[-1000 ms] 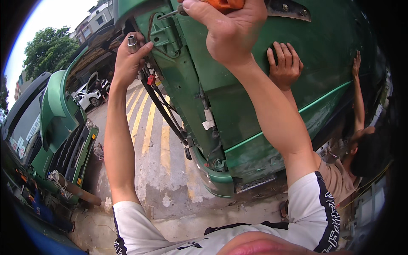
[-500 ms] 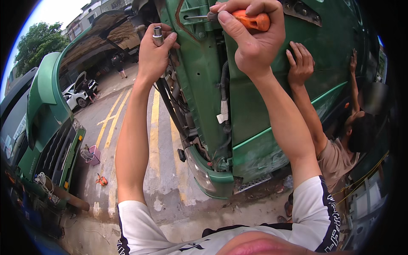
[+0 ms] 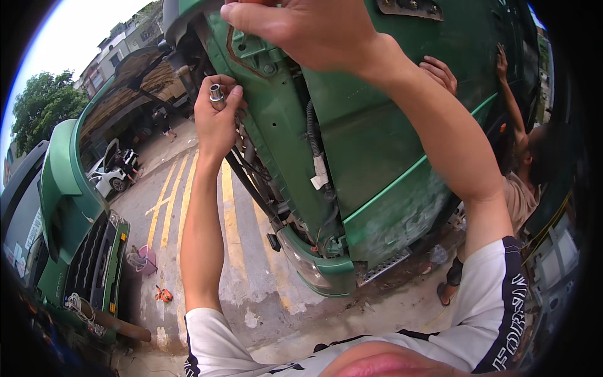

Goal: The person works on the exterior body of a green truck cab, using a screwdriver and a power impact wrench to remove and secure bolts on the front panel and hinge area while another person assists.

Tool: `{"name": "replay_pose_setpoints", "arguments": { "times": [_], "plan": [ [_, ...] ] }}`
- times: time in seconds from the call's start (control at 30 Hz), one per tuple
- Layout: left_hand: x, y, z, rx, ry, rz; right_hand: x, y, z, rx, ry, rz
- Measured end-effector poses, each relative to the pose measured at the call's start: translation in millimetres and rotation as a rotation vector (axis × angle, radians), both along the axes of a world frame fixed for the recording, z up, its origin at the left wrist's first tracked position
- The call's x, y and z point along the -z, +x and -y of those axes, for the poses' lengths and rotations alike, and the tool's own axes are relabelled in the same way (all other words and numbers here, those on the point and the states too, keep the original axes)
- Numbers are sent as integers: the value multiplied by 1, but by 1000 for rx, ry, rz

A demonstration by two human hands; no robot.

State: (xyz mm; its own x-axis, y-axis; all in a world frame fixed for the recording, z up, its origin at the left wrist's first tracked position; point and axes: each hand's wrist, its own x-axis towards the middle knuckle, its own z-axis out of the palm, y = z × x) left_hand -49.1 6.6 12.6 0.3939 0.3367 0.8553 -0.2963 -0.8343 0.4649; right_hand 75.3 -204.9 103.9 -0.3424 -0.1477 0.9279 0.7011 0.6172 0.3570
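The left hand [image 3: 217,122] is raised beside the green truck cab [image 3: 377,144], its fingers closed around a small metal socket [image 3: 217,94] at the fingertips. The right hand [image 3: 311,28] presses against the cab's upper edge; whether its fingers grip anything cannot be told. A co-worker's hand [image 3: 440,70] lies flat on the cab panel.

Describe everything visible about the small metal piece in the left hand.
The metal socket is a short, shiny silver cylinder, hollow at its open upper end with a ridged collar below. It stands roughly upright, pinched at its lower part by the fingertips of the left hand, which is raised beside the edge of the green truck cab. Its lower end is hidden by the fingers. Nothing else touches it.
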Motion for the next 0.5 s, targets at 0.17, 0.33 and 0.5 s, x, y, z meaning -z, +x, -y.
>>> {"name": "replay_pose_setpoints", "arguments": {
  "times": [0.17,0.33,0.5],
  "plan": [
    [-13,12,13,-51,92,143,37,39,13,-380,278,-149],
    [-17,39,44,-598,447,216,74,62,-9,-600,210,-261],
    [-10,61,46,-768,560,298,79,72,-26,-674,233,-286]
  ]
}}
